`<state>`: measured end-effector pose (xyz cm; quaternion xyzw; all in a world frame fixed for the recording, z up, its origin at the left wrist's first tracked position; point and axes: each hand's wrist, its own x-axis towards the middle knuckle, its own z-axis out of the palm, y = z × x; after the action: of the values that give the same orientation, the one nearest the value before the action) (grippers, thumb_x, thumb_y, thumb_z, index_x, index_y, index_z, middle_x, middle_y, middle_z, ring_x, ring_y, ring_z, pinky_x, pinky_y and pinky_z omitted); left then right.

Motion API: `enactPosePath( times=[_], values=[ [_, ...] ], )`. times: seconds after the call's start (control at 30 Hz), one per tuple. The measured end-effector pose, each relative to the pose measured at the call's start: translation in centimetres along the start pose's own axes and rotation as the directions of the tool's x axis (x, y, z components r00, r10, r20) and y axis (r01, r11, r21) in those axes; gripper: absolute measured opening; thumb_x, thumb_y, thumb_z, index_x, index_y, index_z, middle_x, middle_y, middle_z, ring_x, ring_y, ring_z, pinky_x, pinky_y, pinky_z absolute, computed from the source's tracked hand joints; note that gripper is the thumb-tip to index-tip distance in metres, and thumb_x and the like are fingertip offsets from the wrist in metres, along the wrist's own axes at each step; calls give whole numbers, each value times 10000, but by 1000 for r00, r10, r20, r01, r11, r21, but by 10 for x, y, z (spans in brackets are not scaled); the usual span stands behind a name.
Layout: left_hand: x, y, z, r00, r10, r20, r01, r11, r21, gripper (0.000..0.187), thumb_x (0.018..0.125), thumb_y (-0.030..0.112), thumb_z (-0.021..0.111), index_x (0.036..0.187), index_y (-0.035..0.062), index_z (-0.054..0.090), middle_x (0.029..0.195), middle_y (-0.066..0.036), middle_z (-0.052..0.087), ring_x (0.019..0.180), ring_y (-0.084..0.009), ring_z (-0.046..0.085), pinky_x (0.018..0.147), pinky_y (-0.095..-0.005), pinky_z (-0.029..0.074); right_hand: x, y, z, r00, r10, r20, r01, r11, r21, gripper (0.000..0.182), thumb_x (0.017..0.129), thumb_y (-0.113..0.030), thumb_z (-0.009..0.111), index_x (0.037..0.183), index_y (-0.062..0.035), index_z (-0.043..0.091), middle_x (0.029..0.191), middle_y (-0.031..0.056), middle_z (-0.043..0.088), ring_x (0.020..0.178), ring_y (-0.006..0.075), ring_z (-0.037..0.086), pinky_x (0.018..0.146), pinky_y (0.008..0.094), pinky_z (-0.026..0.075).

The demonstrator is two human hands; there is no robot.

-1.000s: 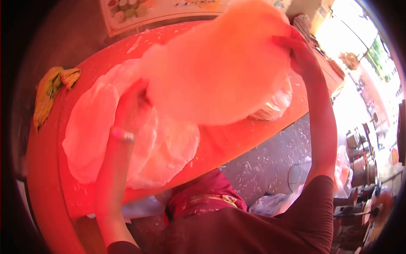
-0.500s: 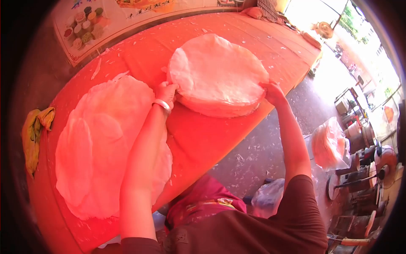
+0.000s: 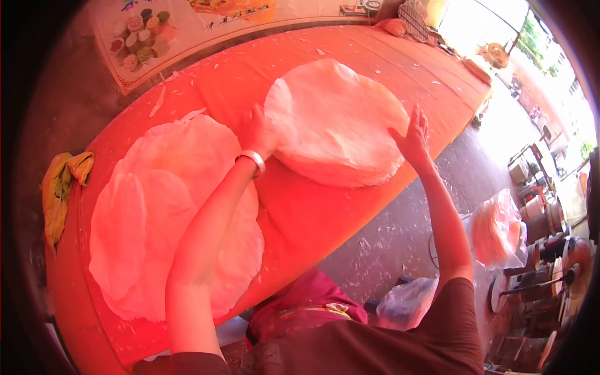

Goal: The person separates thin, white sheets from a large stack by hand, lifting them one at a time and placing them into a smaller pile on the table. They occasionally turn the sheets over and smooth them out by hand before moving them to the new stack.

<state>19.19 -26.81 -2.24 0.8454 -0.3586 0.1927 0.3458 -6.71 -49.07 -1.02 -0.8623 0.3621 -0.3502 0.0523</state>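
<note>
The red surface (image 3: 312, 219) spreads beneath your left hand (image 3: 257, 132) and right hand (image 3: 413, 139). Overlapping sheets (image 3: 169, 187) lie left of your left hand, partly behind your forearm. The round stack (image 3: 337, 119) sits between your hands. Your right is open at its edge; your left touches it, but whether it grips, you cannot tell. A bracelet (image 3: 255, 160) circles your left wrist.

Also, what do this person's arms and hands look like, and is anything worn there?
The sleeves are short and dark reddish-brown. The left hand is ungloved, with a pale, silvery bangle at its wrist. The right hand is ungloved too, its wrist plain.
</note>
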Motion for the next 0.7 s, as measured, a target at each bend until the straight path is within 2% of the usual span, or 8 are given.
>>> enactPosePath(
  times=[0.03,0.1,0.17,0.23,0.27,0.47,0.67,0.7],
  values=[
    [15,2,-7,979,40,202,-19,995,-102,580,707,144,631,1219,5,397,1155,-205,453,1136,-362,404,903,-516,354,0,-22,-9,997,-73,33,74,996,-52,811,784,-388,639,1398,-61,222,1414,270,214,1330,433,128,1068,496,165],
    [4,34,-28,955,276,111,-289,948,130,613,806,334,505,1303,10,348,1388,-246,275,1292,-398,249,1034,-493,230,-1,-59,-23,971,-213,108,228,963,-145,786,801,-485,583,1404,-115,238,1437,249,173,1338,447,60,1076,518,106],
    [-4,36,-16,894,321,313,-397,891,221,692,822,444,455,1358,39,288,1437,-206,201,1339,-377,129,1066,-507,129,-9,-70,-12,931,-251,266,300,941,-160,743,818,-532,522,1403,-159,254,1448,226,168,1341,442,61,1071,533,98],
    [-9,24,6,763,213,610,-377,914,151,779,829,575,359,1397,56,237,1475,-173,118,1368,-342,-5,1075,-532,17,-23,-79,4,838,-210,503,364,903,-229,683,849,-596,400,1402,-216,272,1468,185,148,1355,406,64,1076,524,77],
    [-9,14,15,621,116,775,-261,963,65,833,828,652,287,1409,59,215,1488,-159,72,1374,-317,-80,1069,-551,-45,-33,-74,24,750,-76,657,224,964,-144,666,861,-618,316,1410,-245,255,1480,154,132,1366,368,74,1078,518,57],
    [-11,9,-6,690,63,721,-75,997,-15,848,825,634,330,1408,34,191,1481,-166,109,1374,-337,-23,1066,-560,-35,-35,-56,48,796,-142,588,311,930,-195,600,892,-555,309,1416,-274,232,1481,106,172,1362,354,114,1082,495,84],
    [-63,-67,-103,888,147,436,-156,988,-15,670,860,477,441,1304,-14,331,1359,-190,333,1321,-314,217,1077,-508,85,-36,-61,44,796,-142,588,307,933,-190,532,925,-482,287,1410,-265,261,1484,63,183,1369,331,99,1093,466,52],
    [-69,-84,-132,866,113,488,-140,990,20,637,861,457,457,1280,-9,345,1333,-191,346,1296,-305,254,1071,-508,104,-35,-61,43,800,-142,583,297,938,-180,525,929,-474,283,1409,-263,264,1484,60,183,1369,329,99,1093,465,48]
  ],
)
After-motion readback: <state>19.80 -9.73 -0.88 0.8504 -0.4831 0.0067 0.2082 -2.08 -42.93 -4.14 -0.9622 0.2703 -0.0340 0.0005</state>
